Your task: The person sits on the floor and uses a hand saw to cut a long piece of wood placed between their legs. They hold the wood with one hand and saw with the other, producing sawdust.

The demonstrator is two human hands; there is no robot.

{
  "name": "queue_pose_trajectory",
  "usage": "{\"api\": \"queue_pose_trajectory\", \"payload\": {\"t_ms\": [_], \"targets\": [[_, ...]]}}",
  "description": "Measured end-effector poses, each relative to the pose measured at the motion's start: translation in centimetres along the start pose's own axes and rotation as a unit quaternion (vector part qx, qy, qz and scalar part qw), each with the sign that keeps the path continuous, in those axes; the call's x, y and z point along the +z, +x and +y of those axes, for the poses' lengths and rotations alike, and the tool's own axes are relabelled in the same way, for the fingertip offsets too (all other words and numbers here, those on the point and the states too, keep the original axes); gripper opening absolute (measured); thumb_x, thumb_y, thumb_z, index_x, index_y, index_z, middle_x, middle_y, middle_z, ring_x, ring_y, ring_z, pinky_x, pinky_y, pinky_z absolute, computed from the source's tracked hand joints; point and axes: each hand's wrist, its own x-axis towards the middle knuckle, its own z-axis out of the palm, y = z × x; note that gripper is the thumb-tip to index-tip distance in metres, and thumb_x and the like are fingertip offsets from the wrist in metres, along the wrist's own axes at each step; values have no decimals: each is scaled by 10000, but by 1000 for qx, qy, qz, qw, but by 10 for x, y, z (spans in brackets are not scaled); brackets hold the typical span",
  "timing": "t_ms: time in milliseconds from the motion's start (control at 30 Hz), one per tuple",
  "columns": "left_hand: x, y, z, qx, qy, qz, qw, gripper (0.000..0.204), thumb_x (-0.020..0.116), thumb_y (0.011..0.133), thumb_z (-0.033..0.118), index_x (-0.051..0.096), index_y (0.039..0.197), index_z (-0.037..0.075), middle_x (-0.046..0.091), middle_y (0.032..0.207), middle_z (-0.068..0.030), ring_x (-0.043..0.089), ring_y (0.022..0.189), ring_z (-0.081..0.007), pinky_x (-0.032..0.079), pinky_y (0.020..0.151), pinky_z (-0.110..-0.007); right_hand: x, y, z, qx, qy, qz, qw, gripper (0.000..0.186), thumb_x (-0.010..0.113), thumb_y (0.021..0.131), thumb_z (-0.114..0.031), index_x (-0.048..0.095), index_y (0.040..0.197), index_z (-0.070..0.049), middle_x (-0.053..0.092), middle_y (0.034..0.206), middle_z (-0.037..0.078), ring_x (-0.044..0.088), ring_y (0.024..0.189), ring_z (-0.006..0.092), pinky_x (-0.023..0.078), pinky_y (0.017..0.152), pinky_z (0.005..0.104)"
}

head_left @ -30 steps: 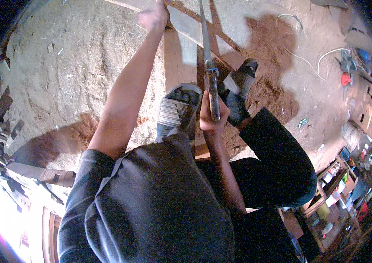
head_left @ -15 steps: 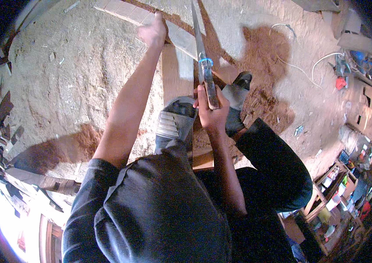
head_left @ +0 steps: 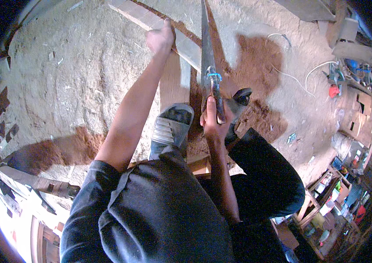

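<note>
My left hand (head_left: 160, 40) is closed around a light wooden plank (head_left: 188, 51) that runs diagonally at the far middle, its thumb along the upper edge. In my right hand (head_left: 215, 125) is a handsaw (head_left: 207, 48), gripped by a dark, worn handle with blue binding where it joins the blade. The long blade points away from me and crosses the plank near its right end; how deep it sits in the wood I cannot tell. Under the plank lies a wider board (head_left: 173, 85), with my foot in a grey slide sandal (head_left: 170, 127) resting on its near end.
Sawdust and wood chips cover the dirt floor (head_left: 80, 79). A pale cable (head_left: 313, 79) curls at the right, near a red object (head_left: 334, 90). Farther right are a wooden panel (head_left: 359, 107) and a cluttered wooden crate (head_left: 326, 188). Wood offcuts (head_left: 41, 182) lie at the left.
The whole view has shifted slightly, so the plank and my left hand appear lower and farther right. The saw handle and my right hand sit closer to me, and the blade shows broader.
</note>
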Motion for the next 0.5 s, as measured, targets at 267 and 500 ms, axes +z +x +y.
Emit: {"api": "queue_pose_trajectory", "payload": {"t_ms": [267,500], "targets": [[14,16,-12,0,-89,4,996,828,743,705,472,447,1048,-221,590,1034,-336,598,1010,-412,474,898,-422,-4,-2,20,-50,-98,8,994,158,556,929,-192,573,860,-51,469,567,-36,414,440,53,329,392,231],[14,15,-16,36,-141,-9,989,822,731,726,453,425,1079,-223,544,1100,-351,557,1072,-418,436,945,-427,1,-12,17,-105,-135,34,985,282,569,924,-196,511,684,-60,460,557,-40,407,468,43,308,419,242]]}}
